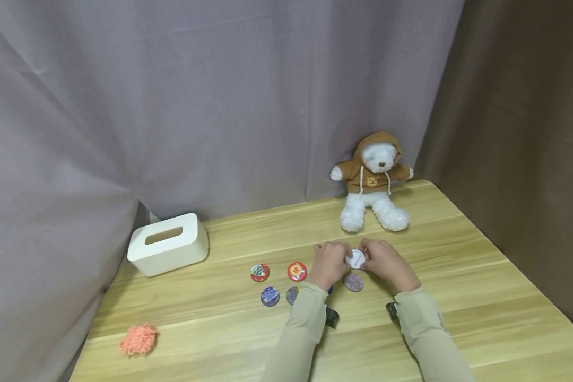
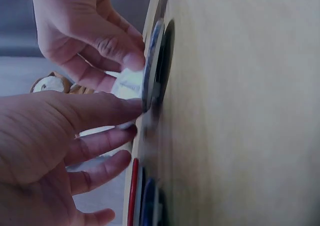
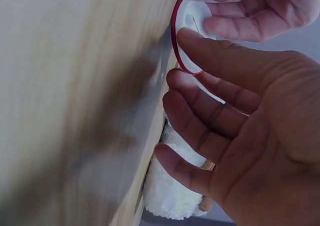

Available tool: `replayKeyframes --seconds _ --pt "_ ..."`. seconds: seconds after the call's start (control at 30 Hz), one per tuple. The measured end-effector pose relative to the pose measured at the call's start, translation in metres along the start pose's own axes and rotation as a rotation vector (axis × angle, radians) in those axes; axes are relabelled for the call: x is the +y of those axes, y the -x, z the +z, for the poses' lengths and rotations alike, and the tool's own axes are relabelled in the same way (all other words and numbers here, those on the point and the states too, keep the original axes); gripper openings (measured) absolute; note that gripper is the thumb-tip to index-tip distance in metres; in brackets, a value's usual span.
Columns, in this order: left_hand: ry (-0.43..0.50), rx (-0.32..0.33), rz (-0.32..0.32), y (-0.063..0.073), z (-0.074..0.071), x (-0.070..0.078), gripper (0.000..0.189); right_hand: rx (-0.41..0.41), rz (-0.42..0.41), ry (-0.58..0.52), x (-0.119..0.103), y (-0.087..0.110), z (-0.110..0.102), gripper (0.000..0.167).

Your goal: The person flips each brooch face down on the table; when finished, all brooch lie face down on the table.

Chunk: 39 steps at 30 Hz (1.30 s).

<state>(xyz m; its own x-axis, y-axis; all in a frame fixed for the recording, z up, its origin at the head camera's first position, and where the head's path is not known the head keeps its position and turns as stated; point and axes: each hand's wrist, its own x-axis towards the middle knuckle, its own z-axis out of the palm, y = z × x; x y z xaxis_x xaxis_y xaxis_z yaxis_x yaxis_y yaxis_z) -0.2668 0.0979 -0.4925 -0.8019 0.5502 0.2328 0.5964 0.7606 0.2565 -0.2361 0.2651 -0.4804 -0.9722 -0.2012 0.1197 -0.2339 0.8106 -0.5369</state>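
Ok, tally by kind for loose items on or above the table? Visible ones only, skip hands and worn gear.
Pin badges: 7 (1 held, 1 mostly hidden by the left arm)
Hooded teddy bear: 1
White tissue box: 1
Coral yarn bundle: 1
Total: 10

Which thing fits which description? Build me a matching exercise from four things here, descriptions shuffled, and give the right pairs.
Things
1. Tissue box
2. Teddy bear
3. Bundle of yarn
4. Pin badge with its white back showing

Descriptions
A. Coral-coloured
B. Held between the left hand and the right hand
C. Slotted on top
D. Dressed in a brown hoodie

Pairs: 1-C, 2-D, 3-A, 4-B
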Motion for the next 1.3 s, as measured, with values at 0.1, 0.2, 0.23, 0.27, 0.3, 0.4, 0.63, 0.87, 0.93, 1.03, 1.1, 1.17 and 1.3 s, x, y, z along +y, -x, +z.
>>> replayKeyframes --seconds 0.1,0.2,0.23,0.27,0.3,0.4,0.63,0.87,0.93,1.03,1.1,1.17,1.3 --pt "-0.029 -0.033 -0.013 0.0 0.002 0.003 0.022 -0.005 0.002 0.001 0.001 0.0 0.0 0.022" --pt "-0.032 -0.059 -0.02 0.001 0.002 0.005 0.017 -0.023 0.02 0.001 0.001 0.001 0.0 0.021" --pt "-0.035 -0.064 -0.021 0.001 0.003 0.005 0.015 -0.03 0.023 0.001 0.001 0.001 0.0 0.02" --pt "-0.038 -0.07 -0.02 0.001 0.003 0.005 0.013 -0.038 0.025 0.001 0.001 0.001 0.0 0.02" --pt "-0.039 -0.072 -0.02 0.002 0.003 0.005 0.011 -0.045 0.03 0.004 0.001 0.001 0.0 0.021" --pt "-0.044 -0.074 -0.013 0.003 0.002 0.006 0.009 -0.062 0.038 0.022 -0.001 0.003 -0.001 0.02" --pt "-0.02 -0.074 0.003 0.005 0.0 0.005 0.008 -0.086 0.045 0.073 -0.005 0.004 -0.003 0.017" --pt "0.062 -0.053 -0.006 0.012 -0.009 0.0 0.015 -0.085 0.058 0.053 -0.005 0.006 -0.002 0.019" --pt "0.08 -0.045 -0.004 0.014 -0.01 -0.002 0.015 -0.083 0.06 0.035 -0.005 0.008 -0.003 0.022" --pt "0.088 -0.038 0.005 0.018 -0.01 -0.001 0.017 -0.092 0.067 0.002 -0.006 0.012 -0.006 0.023" --pt "0.088 -0.039 0.005 0.02 -0.009 0.0 0.018 -0.106 0.072 -0.014 -0.006 0.014 -0.007 0.019" --pt "0.083 -0.04 0.008 0.021 -0.008 0.002 0.021 -0.119 0.072 -0.028 -0.006 0.016 -0.008 0.017" --pt "0.066 -0.043 0.022 0.023 -0.011 0.004 0.027 -0.136 0.051 -0.057 -0.01 0.019 -0.009 0.022"
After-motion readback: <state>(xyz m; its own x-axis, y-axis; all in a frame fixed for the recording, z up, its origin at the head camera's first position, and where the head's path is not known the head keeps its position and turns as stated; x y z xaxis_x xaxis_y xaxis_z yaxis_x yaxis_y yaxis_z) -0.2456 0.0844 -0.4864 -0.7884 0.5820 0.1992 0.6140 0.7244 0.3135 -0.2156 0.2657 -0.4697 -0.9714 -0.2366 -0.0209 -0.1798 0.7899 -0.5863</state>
